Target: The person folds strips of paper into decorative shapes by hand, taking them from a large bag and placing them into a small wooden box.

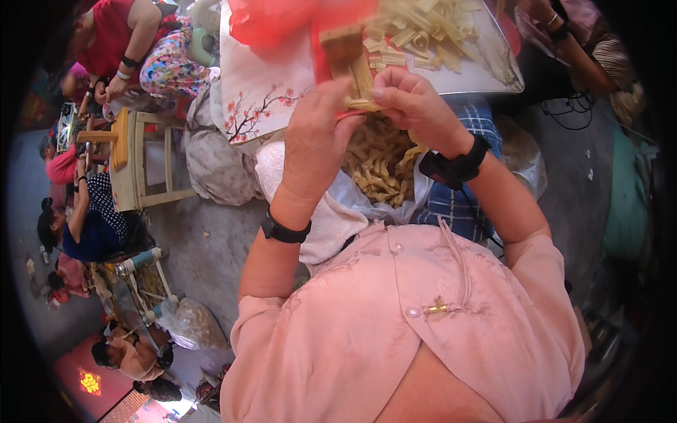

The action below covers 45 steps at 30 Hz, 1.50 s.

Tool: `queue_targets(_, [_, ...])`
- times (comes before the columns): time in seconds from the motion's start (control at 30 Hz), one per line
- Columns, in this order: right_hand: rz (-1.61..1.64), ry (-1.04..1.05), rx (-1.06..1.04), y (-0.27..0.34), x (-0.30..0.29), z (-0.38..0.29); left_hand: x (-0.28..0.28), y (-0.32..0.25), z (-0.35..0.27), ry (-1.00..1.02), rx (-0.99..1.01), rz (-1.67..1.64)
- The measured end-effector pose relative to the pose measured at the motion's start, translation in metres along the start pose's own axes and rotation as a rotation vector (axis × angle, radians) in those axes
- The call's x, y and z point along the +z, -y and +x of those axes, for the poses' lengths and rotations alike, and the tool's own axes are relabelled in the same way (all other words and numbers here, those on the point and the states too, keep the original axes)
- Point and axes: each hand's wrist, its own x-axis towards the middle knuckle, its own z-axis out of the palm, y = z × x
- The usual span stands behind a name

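Between my two hands, just past the table's near edge, is a pale yellow ribbed strip [365,104]. My right hand [420,108] pinches its right end between thumb and fingers. The fingers of my left hand [317,124] close on its left end, partly hiding it. Directly beyond them stands a wooden block tool [341,45], somewhat blurred, with a strip [361,74] running from it towards my fingers. Below my hands, at my lap, a plastic-lined container [394,211] holds many yellowish twisted or knotted pieces [378,169].
Loose strips [423,31] and short cut pieces lie on the table [264,69], by a red plastic bag [275,21]. A white towel [333,222] covers my left thigh. A wooden stool [153,158] and a seated person [121,53] are at left. Another person's arm [576,53] shows at upper right.
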Motion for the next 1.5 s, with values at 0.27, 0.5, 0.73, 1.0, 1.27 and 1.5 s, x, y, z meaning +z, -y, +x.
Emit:
queue_targets(0.27, [-0.441,0.052,-0.027,-0.008,-0.014,0.003,-0.002,0.017,0.004,0.252,-0.037,0.254])
queue_targets(0.5, [-0.639,-0.180,-0.339,-0.010,-0.021,0.032,0.023,0.047,0.012,0.109,-0.312,-0.356])
queue_targets(0.73, [-0.558,-0.244,-0.286,-0.004,-0.024,0.051,0.032,0.058,0.030,0.101,-0.311,-0.148])
queue_targets(1.0, [-0.879,-0.313,-0.264,-0.023,-0.036,0.048,0.032,0.068,0.015,0.256,-0.505,0.093])
queue_targets(1.27, [-0.837,-0.250,-0.656,-0.007,0.028,-0.010,0.012,0.017,-0.034,0.337,-0.658,-0.786])
queue_targets(1.5, [-0.747,-0.008,-0.789,-0.025,0.046,-0.030,0.014,0.012,-0.033,0.284,-1.004,-1.700])
